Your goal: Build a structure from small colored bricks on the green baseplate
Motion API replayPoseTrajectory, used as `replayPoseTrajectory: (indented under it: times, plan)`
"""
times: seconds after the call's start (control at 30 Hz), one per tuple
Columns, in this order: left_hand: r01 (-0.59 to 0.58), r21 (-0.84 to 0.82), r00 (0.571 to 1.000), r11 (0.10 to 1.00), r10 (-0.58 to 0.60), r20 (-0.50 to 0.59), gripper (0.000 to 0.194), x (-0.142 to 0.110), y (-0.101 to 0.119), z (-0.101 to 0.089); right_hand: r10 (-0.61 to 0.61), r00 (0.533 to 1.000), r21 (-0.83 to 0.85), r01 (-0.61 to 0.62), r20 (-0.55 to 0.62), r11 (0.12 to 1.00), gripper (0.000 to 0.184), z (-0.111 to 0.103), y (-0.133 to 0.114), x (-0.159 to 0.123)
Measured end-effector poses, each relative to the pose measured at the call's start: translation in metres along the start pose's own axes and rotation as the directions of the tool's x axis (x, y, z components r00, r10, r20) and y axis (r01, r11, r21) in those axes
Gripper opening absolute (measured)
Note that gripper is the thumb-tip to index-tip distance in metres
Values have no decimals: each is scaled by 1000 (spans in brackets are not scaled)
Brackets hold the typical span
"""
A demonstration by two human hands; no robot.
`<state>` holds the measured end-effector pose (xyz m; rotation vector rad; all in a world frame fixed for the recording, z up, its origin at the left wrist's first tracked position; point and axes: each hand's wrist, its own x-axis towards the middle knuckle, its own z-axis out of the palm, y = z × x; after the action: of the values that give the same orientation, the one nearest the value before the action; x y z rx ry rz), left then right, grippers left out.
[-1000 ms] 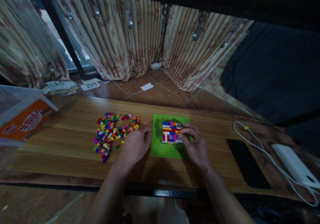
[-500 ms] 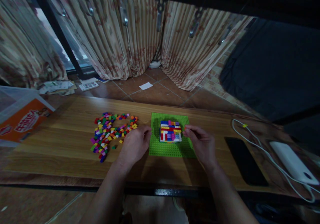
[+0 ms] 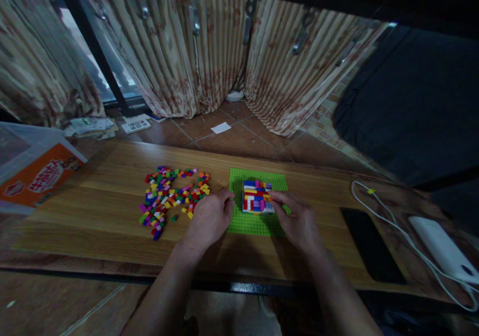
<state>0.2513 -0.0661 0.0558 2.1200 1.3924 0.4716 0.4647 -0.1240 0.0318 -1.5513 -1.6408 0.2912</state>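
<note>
On the green studded baseplate (image 3: 258, 227) sits a low block of several-coloured toy bricks (image 3: 254, 201), with red, white, blue, yellow and purple on top. My right hand (image 3: 295, 218) reaches in from the right, thumb and forefinger pinched at the block's right edge around a small orange toy brick (image 3: 267, 197). My left hand (image 3: 213, 216) hovers at the baseplate's left edge, fingers curled and thumb pressed to them, apart from the block. Whatever lies between its fingertips is hidden.
Loose toy bricks (image 3: 157, 196) are spread in a pile left of my left hand. A black phone (image 3: 370, 243), a white power bank (image 3: 441, 246) and a white cable (image 3: 392, 216) lie to the right. A clear box with an orange label (image 3: 45, 176) stands far left.
My right hand has moved left, from beside the block onto its right edge. My left hand stays curled by the baseplate. The whole view has shifted slightly.
</note>
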Motion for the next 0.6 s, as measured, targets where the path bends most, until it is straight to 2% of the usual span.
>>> replayPoseTrajectory:
  times: [0.17, 0.37, 0.6]
  plan:
    - [-2, 13, 1000, 1000, 2, 3, 24, -1, -1, -1, -34, 999, -30, 35, 12, 999, 26, 3, 1, 0]
    - [17, 20, 1000, 1000, -17, -2, 24, -1, -2, -1, -22, 1000, -53, 21, -12, 998, 26, 7, 1, 0]
    - [6, 26, 1000, 1000, -6, -5, 23, -2, -3, -2, 44, 997, 28, -42, -67, 999, 21, 6, 0, -1]
